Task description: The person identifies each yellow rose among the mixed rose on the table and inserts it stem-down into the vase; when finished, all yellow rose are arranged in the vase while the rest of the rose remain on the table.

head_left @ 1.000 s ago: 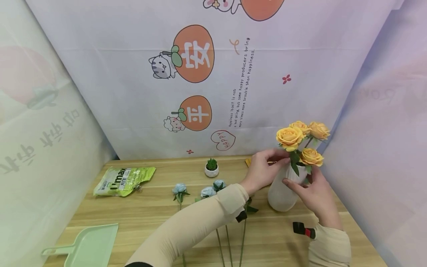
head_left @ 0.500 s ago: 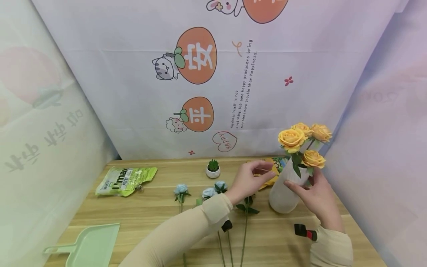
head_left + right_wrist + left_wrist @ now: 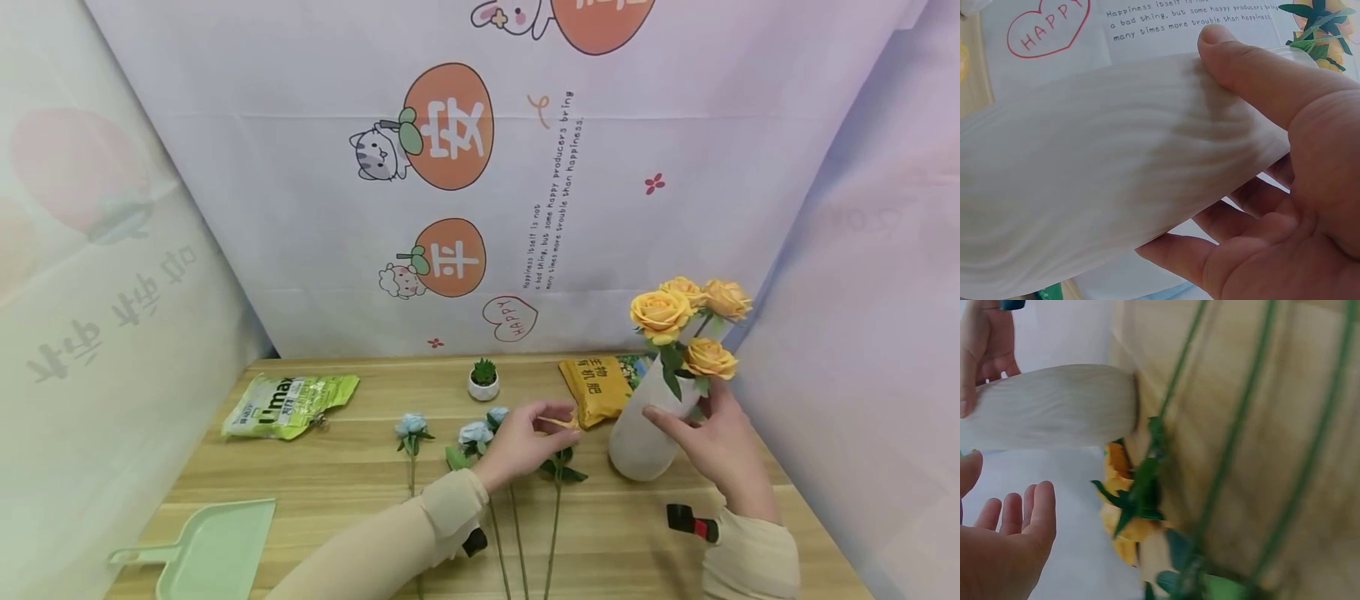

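Note:
My right hand [image 3: 720,446] grips a white vase [image 3: 647,429] near its rim, the thumb on one side and the fingers round the other. The vase leans a little in the head view, and several yellow roses [image 3: 663,315] stand in it. Away from the vase, my left hand [image 3: 528,442] hovers with loosely bent fingers and holds nothing. Partly hidden under it lies a yellow rose [image 3: 1124,515] with green leaves, on a long stem. Three blue roses [image 3: 475,435] lie to the left on the wooden table [image 3: 345,500], one half behind the left hand.
A yellow packet [image 3: 600,390] lies behind the vase. At the back stands a small potted succulent [image 3: 483,380]. On the left are a green-and-white bag [image 3: 288,406] and a pale green dustpan [image 3: 217,546]. Printed cloth walls [image 3: 315,275] surround the table.
My left hand has left the roses at the vase's mouth and moved left and down toward the loose stems, uncovering the yellow packet. My right hand stays on the vase.

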Demonstrator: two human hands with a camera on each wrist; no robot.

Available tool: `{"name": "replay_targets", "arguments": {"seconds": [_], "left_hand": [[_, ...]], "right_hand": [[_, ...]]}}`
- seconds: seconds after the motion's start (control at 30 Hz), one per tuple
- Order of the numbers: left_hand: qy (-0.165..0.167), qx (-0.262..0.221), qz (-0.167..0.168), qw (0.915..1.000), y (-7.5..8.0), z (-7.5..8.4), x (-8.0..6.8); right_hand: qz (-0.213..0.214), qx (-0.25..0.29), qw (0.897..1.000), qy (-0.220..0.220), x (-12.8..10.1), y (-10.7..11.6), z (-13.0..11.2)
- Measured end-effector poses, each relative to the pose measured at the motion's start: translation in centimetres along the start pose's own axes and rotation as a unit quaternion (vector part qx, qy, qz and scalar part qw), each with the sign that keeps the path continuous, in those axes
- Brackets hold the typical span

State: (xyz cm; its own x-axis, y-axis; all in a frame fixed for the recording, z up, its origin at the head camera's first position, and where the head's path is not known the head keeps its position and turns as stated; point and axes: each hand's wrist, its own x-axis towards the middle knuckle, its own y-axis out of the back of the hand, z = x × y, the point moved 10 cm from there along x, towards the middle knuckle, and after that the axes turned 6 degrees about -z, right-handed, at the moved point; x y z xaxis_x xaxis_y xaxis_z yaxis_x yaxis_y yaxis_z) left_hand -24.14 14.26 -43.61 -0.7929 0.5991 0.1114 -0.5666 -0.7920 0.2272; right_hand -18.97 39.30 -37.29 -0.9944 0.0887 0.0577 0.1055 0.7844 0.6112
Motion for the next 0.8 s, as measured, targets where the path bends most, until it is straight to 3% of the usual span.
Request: {"name": "replay_targets", "arguments": {"seconds": [0.43, 0.8], "left_hand": [[0.044, 0.039, -0.027, 0.9979, -0.1, -4.0, -2.7], [0.06, 0.078, -0.063, 0.9932, -1.6, -5.3, -3.6]], "right_hand": [[-0.003, -0.001, 1.0, -0.002, 0.1, 0.0, 0.0], [-0.003, -0.003, 1.0, 0.011, 0.0, 0.1, -0.3]]}}
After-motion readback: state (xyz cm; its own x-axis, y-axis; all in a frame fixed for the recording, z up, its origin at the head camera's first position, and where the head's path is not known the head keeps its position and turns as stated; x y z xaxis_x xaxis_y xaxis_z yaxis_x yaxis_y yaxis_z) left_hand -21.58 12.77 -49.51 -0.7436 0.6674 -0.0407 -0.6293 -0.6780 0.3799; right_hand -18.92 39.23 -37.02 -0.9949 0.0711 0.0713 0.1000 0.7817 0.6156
